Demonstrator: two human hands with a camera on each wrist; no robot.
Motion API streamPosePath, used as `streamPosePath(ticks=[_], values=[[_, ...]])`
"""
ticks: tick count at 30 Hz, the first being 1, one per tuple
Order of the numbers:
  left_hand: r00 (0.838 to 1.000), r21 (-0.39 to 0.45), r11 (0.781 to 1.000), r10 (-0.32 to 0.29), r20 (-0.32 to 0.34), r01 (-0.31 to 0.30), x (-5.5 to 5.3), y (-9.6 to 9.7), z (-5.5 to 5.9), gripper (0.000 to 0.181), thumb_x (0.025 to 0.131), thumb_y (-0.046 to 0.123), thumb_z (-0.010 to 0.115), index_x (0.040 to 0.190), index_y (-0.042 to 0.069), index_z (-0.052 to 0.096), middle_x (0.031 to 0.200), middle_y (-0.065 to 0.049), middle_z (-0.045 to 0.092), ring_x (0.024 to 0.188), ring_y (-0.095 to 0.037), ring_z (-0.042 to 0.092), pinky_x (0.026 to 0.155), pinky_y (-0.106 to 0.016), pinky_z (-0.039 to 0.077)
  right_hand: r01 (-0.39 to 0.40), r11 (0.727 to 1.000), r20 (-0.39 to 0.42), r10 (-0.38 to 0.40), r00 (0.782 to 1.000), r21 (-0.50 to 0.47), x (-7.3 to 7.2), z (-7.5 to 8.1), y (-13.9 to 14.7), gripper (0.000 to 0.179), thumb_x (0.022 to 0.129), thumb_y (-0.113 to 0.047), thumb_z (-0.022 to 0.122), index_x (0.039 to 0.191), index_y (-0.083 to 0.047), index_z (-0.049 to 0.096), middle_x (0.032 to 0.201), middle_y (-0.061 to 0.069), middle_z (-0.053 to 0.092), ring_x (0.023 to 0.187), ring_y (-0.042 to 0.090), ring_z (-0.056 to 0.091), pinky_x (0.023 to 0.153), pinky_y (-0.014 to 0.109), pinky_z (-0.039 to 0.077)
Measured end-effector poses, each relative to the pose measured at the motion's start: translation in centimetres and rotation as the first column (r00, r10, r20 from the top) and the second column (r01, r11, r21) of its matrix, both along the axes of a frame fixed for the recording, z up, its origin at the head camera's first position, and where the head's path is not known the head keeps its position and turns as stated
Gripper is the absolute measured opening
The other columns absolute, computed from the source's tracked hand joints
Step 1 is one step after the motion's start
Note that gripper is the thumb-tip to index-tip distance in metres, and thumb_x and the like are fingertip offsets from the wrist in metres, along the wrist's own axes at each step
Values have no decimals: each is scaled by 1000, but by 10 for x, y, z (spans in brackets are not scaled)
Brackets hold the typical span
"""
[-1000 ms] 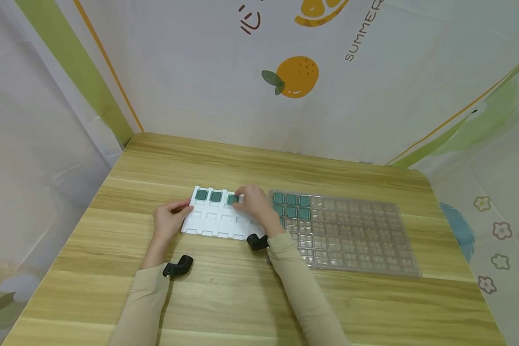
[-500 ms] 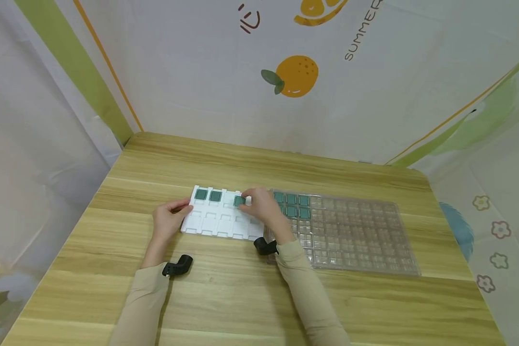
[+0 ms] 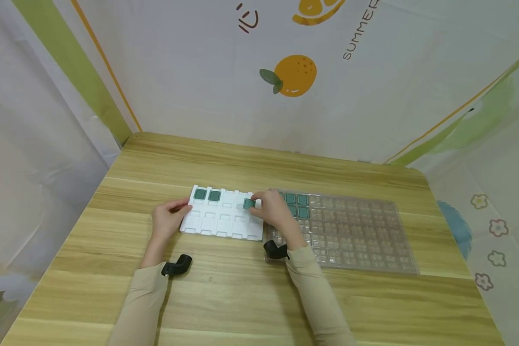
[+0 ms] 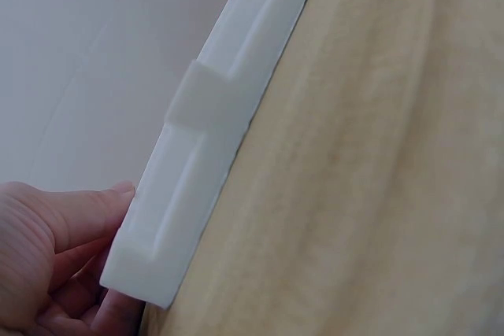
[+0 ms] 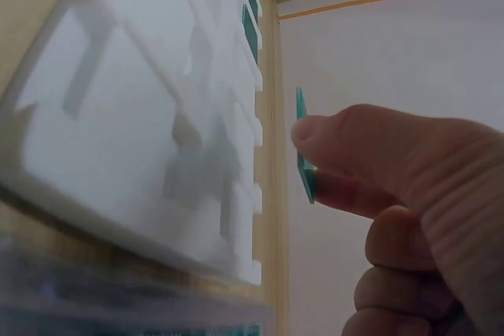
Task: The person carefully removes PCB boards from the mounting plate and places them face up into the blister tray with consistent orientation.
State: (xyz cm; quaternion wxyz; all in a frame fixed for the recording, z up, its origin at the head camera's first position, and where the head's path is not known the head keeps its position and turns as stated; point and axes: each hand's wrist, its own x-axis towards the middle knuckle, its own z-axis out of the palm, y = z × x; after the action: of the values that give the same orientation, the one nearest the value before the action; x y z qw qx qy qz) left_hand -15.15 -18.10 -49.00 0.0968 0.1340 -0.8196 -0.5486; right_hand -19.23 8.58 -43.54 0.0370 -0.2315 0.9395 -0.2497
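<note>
A white plastic tray [image 3: 231, 214] with moulded pockets lies on the table. My left hand [image 3: 165, 221] grips its left edge, thumb on the upper rim and fingers at the side and below, as the left wrist view also shows. Between thumb and forefinger, my right hand [image 3: 276, 210] pinches a small square green circuit board [image 5: 304, 151] by its edge. The right wrist view has this board raised off the tray, over its right part. Two similar boards [image 3: 200, 194] sit in the top-left pockets of the white tray.
Right beside the white tray lies a larger clear plastic tray [image 3: 359, 235] with many small pockets. Several green boards [image 3: 302, 212] fill its top-left pockets, partly hidden by my right hand. Both trays are on a wooden table [image 3: 216, 298] backed by a printed white curtain [image 3: 199, 72].
My right hand has moved rightward with the green board, from the white tray's third top pocket, which now shows bare, to near its right end. The left hand has stayed at the tray edge.
</note>
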Motion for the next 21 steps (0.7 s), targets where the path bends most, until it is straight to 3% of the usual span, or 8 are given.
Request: streamPosePath(ticks=[2,6,12,21], values=[[1000,-2,1000,-1,-2,1,0,0,0,21,83,2,69,103,-6,69,99,-24,67,68,12,51,60,-8,42,3,1000,-2,-3,1000,0,2,2,4,23,82,-14,72,101,-2,71,50,-5,37,48,9,31,56,24,39],[1000,-3,1000,-4,-7,4,-1,0,-1,21,83,2,69,102,-7,69,99,-25,67,67,12,51,60,-8,42,9,1000,25,-8,1000,-13,7,6,12,24,83,-13,71,103,-1,70,51,-6,35,47,7,30,45,19,27],[1000,-9,1000,-6,-18,6,-1,0,-2,20,83,2,69,101,-7,70,97,-25,67,67,12,51,59,-9,42,12,1000,32,-12,999,-13,14,8,27,26,84,-14,71,105,-1,69,46,-7,26,42,7,22,43,19,23],[1000,-4,1000,-5,-18,5,-1,-1,-3,21,83,2,69,102,-7,69,99,-25,67,68,12,51,60,-8,42,15,999,18,-15,1000,-39,23,10,48,25,82,-14,73,102,0,70,47,-7,29,44,6,23,45,19,24]])
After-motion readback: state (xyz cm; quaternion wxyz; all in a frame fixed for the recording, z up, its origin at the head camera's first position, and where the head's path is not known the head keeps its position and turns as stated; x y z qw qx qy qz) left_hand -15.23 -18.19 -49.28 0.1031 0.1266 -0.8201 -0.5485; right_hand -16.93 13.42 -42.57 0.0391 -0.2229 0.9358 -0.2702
